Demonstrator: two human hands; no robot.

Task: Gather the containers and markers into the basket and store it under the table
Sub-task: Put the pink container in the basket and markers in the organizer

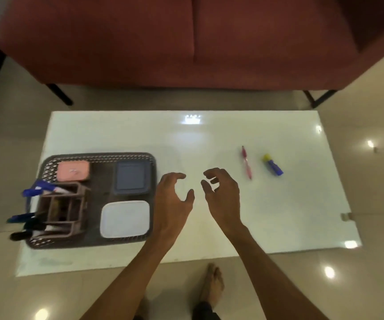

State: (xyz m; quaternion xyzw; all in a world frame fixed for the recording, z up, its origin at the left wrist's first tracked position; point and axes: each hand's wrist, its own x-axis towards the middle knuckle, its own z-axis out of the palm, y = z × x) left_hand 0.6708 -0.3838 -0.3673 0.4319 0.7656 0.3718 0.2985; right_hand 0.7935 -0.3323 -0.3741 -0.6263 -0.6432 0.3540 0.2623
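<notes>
- Left hand (174, 199) and right hand (221, 192) at frame centre, hovering over the white bench (209, 139), fingers curled apart, gripping nothing.
- Dark basket (98, 243) at left of frame on the bench, holding pink container (73, 170), grey-blue container (132, 179), white container (125, 219) and a brown organiser (59, 211) with markers.
- Pink marker (246, 162) and blue marker with yellow cap (273, 167) loose at right of frame, near each other.
</notes>
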